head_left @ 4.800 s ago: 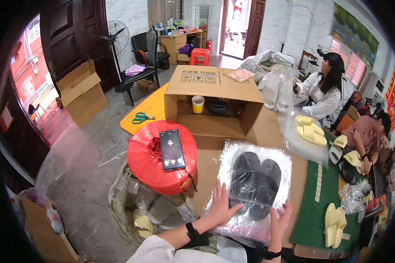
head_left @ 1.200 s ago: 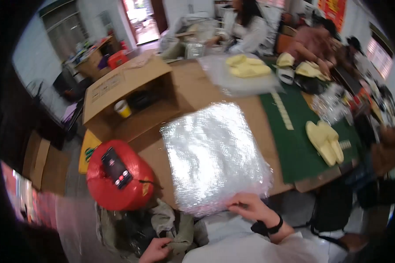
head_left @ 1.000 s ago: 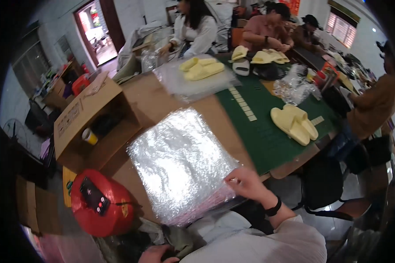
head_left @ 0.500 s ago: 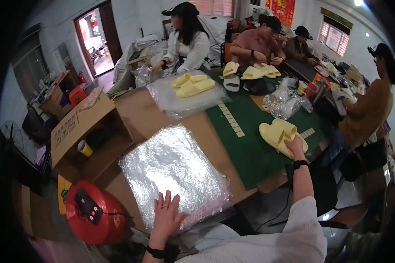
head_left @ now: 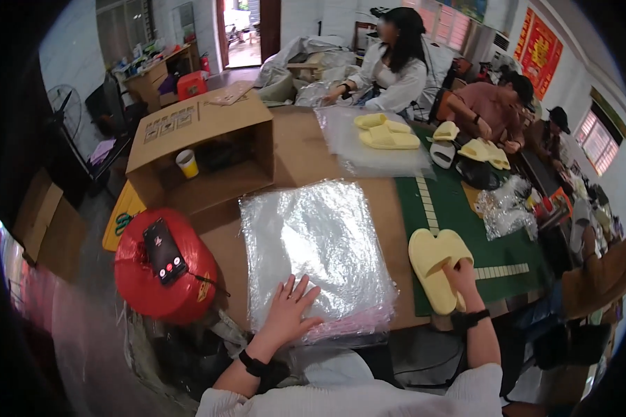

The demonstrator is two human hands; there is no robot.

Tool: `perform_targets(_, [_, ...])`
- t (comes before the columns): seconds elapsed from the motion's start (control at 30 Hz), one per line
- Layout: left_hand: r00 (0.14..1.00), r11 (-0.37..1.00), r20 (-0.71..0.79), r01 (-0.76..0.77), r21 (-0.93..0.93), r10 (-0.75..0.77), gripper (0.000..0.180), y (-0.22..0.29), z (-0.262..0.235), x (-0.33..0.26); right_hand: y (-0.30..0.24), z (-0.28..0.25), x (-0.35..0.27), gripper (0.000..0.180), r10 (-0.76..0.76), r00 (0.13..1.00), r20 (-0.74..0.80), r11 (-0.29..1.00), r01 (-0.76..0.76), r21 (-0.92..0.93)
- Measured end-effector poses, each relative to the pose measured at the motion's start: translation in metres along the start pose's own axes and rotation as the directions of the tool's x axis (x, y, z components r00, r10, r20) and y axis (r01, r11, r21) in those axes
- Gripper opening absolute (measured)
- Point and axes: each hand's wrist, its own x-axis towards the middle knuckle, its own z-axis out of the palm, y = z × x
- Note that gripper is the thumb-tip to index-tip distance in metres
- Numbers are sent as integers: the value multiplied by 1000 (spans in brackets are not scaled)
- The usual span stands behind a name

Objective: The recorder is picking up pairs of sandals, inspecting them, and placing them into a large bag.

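My left hand (head_left: 284, 313) lies with its fingers spread on a stack of shiny clear plastic bags (head_left: 306, 226) on the brown table. To the right, my right hand (head_left: 462, 280) grips a pair of pale yellow slippers (head_left: 428, 258), its fingers tucked in at the strap of the right-hand one. The pair is side by side, toes pointing away from me, over the near part of the green mat (head_left: 459, 233). My right fingertips are hidden inside the slipper.
An open cardboard box (head_left: 202, 111) stands left of the bags, a yellow-and-white cup (head_left: 186, 164) inside it. Nearer is a red roll (head_left: 135, 278) with a phone (head_left: 165, 250) on it. More yellow slippers (head_left: 389, 139) lie beyond, on plastic sheets. Several co-workers sit or stand around the table.
My view has swung left. The right hand has drawn the slippers toward the bags and turned them so their toes point away from me. The left hand stays on the bags.
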Motion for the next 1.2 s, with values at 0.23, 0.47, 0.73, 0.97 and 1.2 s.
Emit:
perform_targets(0.23, [998,999,52,-38,-8,38,85,11,-5,2,-31,18,-99,31,-26,999,-26,848,36,528])
perform_targets(0.47, [995,992,24,-91,-83,93,74,-14,-22,2,-83,-3,-170,30,65,978,-196,617,115,779])
perform_targets(0.73, [997,996,-38,-75,-44,73,62,-7,5,16,-99,15,-184,31,44,986,-159,643,94,760])
perform_targets(0.97, [993,997,-101,-60,51,65,52,-5,6,27,-123,16,-186,25,-36,987,-155,690,137,710])
perform_targets(1.2, [988,988,-30,-154,-23,154,65,12,-2,25,-115,21,-189,35,89,986,-139,652,48,757])
